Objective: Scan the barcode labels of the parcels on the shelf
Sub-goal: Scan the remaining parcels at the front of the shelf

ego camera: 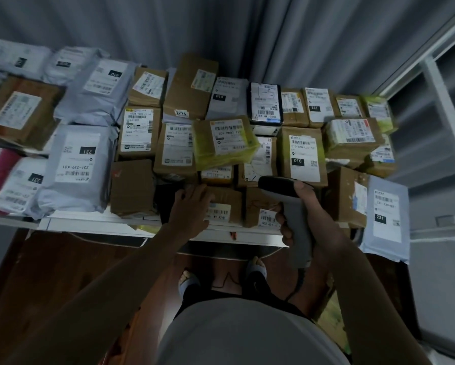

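Here the right hand [304, 214] grips a grey scanner [290, 206] above the shelf's [97, 223] front edge; the left hand [192, 206] lies flat, fingers straight, on a brown box [222, 204], partly covering its label [219, 212]. Parcels [302, 156] crowd the shelf behind, labels blurred, mostly unreadable.

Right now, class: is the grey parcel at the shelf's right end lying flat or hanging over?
Hanging over: the grey parcel droops past the shelf edge.

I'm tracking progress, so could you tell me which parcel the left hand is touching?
The left hand rests on the brown front-row box, unlike its neighbours.
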